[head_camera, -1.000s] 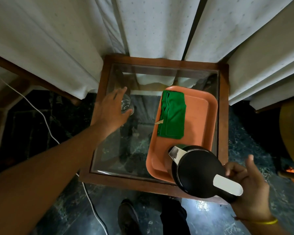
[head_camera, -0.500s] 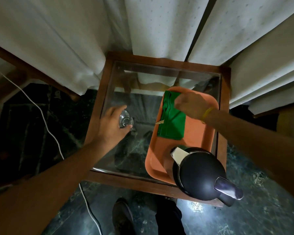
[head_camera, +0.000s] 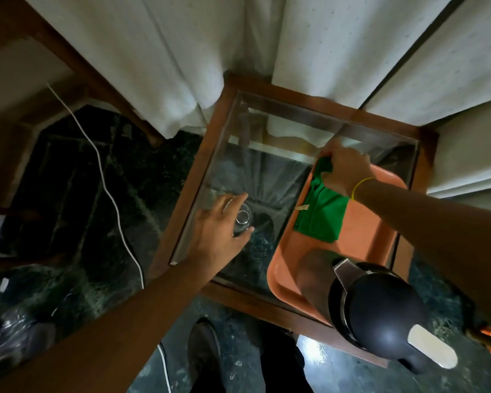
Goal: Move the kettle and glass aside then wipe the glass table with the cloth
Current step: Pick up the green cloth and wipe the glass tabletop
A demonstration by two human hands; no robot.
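Observation:
A clear drinking glass stands on the glass table, near its left side. My left hand is wrapped around the glass from the left. A green cloth lies on an orange tray on the right half of the table. My right hand pinches the far end of the cloth, which is bunched up under my fingers. A black kettle with a silver spout stands at the tray's near corner, untouched.
The table has a brown wooden frame. White curtains hang right behind it. A white cable runs across the dark marble floor on the left. My dark shoe is on the floor below the table's near edge.
My right hand let go of the kettle, reached over the tray and pinched the far end of the green cloth. My left hand closed around the glass.

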